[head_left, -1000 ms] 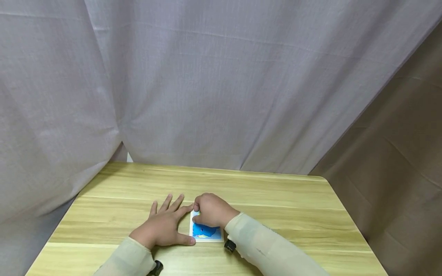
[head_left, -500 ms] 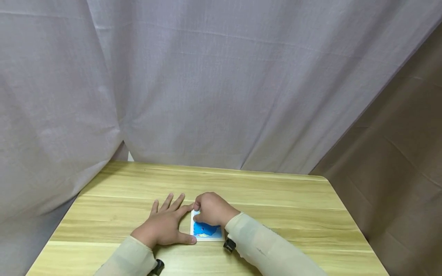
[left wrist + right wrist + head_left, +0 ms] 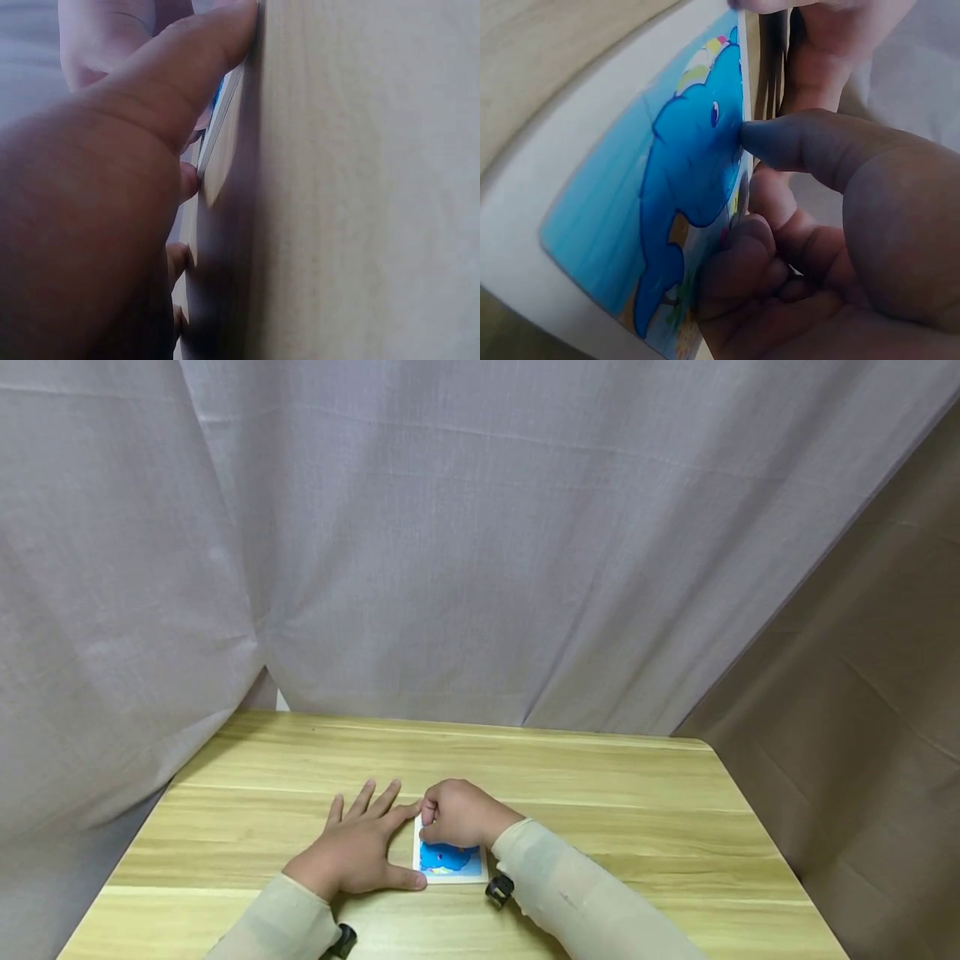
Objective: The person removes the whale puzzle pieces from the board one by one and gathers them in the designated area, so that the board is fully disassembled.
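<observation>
A small flat picture board with a pale border lies on the table, showing a blue dolphin-like animal. My left hand is spread along its left side, thumb at the near corner and index finger at the far corner. In the left wrist view, the thin board edge shows past that hand. My right hand is over the far part of the board, fingers curled. The right wrist view has its thumb against the picture and the curled fingertips close to the surface. No separate thing shows between them.
The light wood-grain table carries the board near its front middle. A grey curtain hangs along its back and left, and a brown curtain at the right. Black wrist-camera mounts sit under both sleeves.
The left hand stays in place on the board. The right hand's fingers shift slightly at the far left corner, and its thumb creeps a little over the picture.
</observation>
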The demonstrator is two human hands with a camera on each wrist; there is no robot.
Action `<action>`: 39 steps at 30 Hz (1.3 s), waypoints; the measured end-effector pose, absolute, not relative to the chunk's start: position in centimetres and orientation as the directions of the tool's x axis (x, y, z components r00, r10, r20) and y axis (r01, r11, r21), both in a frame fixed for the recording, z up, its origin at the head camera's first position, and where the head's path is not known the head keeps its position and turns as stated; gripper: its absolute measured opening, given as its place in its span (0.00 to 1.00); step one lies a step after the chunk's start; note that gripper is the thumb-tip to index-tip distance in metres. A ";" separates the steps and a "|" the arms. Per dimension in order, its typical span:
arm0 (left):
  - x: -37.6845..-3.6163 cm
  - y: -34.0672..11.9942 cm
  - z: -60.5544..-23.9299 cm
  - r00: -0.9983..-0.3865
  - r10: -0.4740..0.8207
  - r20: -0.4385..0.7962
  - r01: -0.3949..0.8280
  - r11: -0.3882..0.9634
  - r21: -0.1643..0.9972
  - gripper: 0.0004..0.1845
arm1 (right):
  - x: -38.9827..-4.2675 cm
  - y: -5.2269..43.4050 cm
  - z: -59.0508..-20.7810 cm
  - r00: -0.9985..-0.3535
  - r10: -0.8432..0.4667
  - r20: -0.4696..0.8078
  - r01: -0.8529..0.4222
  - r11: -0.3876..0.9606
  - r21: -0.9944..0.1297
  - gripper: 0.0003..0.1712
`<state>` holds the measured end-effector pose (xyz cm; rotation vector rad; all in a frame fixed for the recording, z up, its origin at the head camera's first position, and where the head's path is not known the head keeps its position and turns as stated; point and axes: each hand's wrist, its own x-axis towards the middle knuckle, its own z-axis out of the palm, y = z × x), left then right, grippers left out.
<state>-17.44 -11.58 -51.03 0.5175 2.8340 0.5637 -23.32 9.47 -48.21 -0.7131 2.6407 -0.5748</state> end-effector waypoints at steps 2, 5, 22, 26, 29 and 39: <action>-17.4 -11.6 -51.0 -0.917 0.376 -0.131 0.296 0.865 0.406 0.58 | -23.3 9.4 -48.2 -0.813 -0.542 -0.214 -0.405 0.790 -0.461 0.09; -17.4 -11.7 -51.0 -0.918 0.372 -0.137 0.291 0.867 0.405 0.58 | -23.3 9.4 -48.4 -0.817 -0.544 -0.193 -0.413 0.784 -0.463 0.10; -17.2 -11.7 -51.1 -0.915 0.377 -0.142 0.291 0.862 0.415 0.59 | -22.9 10.1 -48.9 -0.830 -0.550 -0.093 -0.430 0.737 -0.522 0.09; -17.3 -11.7 -51.0 -0.915 0.379 -0.140 0.296 0.865 0.405 0.60 | -22.9 10.1 -48.9 -0.839 -0.538 -0.079 -0.428 0.743 -0.514 0.09; -17.3 -11.7 -50.9 -0.914 0.381 -0.140 0.298 0.865 0.403 0.60 | -22.9 10.0 -48.9 -0.853 -0.516 -0.072 -0.415 0.756 -0.506 0.07; -17.4 -11.6 -50.7 -0.914 0.382 -0.140 0.301 0.865 0.401 0.60 | -22.9 10.3 -48.7 -0.875 -0.476 -0.086 -0.372 0.776 -0.509 0.15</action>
